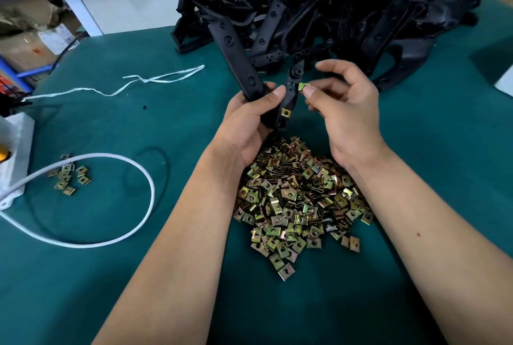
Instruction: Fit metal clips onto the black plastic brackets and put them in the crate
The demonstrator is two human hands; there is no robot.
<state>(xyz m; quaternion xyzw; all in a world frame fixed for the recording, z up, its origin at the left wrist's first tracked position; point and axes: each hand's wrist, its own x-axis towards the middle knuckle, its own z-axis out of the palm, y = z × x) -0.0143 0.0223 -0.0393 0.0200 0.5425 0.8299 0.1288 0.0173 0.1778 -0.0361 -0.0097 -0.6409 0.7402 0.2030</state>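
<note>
Here, no legible writing appears. The left hand [249, 114] grips a black plastic bracket [238, 58], V-shaped, one brass-coloured fitted clip [285, 113] on its lower arm. The right hand [344, 105] pinches a loose clip [303, 86] just beside it, above the clip heap [299, 200] on the green table [138, 128].

Clip [303, 86] beside hand-held bracket [290, 91]

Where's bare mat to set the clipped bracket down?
Free: green mat right of the right hand, between bracket heap and clip pile; also the strip between white string and white cable loop. Crowded: centre under both wrists, and the back where brackets stack.
</note>
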